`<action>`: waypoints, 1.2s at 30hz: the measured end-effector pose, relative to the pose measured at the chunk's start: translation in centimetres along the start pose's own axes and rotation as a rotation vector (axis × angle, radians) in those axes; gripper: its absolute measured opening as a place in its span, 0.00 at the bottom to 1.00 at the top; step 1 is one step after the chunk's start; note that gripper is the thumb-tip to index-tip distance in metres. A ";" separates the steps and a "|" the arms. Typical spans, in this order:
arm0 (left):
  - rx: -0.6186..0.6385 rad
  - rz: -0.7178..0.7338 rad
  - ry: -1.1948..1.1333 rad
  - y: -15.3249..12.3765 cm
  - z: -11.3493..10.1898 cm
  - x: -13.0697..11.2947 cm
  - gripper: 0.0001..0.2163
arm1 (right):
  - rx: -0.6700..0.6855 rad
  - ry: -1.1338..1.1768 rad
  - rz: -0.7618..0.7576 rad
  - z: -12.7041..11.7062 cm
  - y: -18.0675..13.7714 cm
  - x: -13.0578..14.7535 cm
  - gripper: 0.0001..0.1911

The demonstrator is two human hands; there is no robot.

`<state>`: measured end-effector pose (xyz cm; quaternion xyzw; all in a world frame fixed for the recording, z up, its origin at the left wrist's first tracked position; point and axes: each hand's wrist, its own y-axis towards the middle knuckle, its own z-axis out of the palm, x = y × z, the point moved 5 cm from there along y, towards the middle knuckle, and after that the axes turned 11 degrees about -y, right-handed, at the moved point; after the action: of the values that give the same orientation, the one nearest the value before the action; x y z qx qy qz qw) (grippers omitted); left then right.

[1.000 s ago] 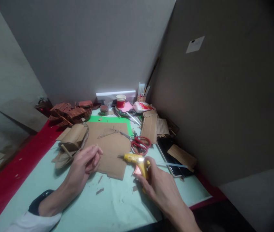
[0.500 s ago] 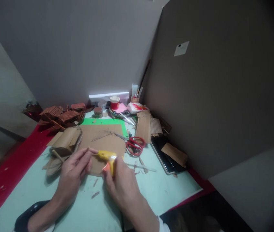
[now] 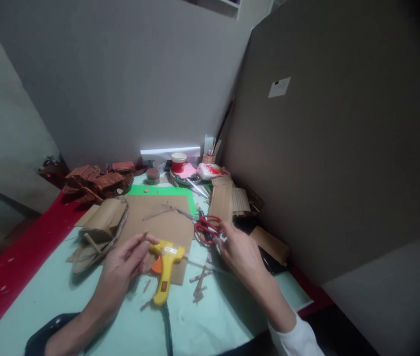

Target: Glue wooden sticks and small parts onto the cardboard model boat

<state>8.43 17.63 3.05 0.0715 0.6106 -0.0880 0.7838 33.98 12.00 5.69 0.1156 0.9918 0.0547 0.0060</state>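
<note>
My left hand [image 3: 126,262] is closed in a pinch on a small thin brown stick [image 3: 145,236], its tip showing above the fingers. Close by, a yellow glue gun [image 3: 164,277] lies on its side across the edge of a flat cardboard sheet [image 3: 165,212], a clear glue stick jutting from its back. My right hand [image 3: 241,252] has thumb and fingers at the red handles of a pair of scissors [image 3: 210,228], pinching their right side. The scissors' blades point left over the cardboard.
At left stands a cardboard model [image 3: 102,222] with a rolled top; behind it are reddish-brown painted cardboard pieces [image 3: 109,180]. A red paper cup [image 3: 178,163] and a brush holder [image 3: 210,157] stand at the back. Cardboard strips [image 3: 221,198] lie at right beside a partition wall [image 3: 324,148].
My right hand has let go of the glue gun, which now lies on the table, and has moved right to the scissors. My left hand still pinches the stick. The view has shifted slightly.
</note>
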 end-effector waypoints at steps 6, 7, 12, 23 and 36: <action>-0.002 -0.034 0.027 0.0 0.2 0.1 0.19 | 0.049 -0.054 -0.072 0.8 1.6 1.6 0.17; -0.010 -0.034 0.033 -0.1 0.1 0.1 0.19 | 0.056 -0.061 -0.078 0.8 1.7 1.6 0.17; -0.015 -0.062 0.061 -0.4 0.0 0.4 0.21 | 0.099 -0.084 -0.098 1.3 1.8 1.7 0.11; -0.031 -0.079 0.040 -0.2 -0.1 0.7 0.23 | 0.051 0.028 -0.139 0.5 3.1 4.2 0.10; -0.063 -0.061 0.014 -0.3 0.2 0.2 0.22 | 0.049 0.270 0.041 1.8 2.6 0.3 0.05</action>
<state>8.60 17.27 2.94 0.0286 0.6205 -0.0921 0.7783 34.30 14.80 4.17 0.1274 0.9820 0.0455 -0.1317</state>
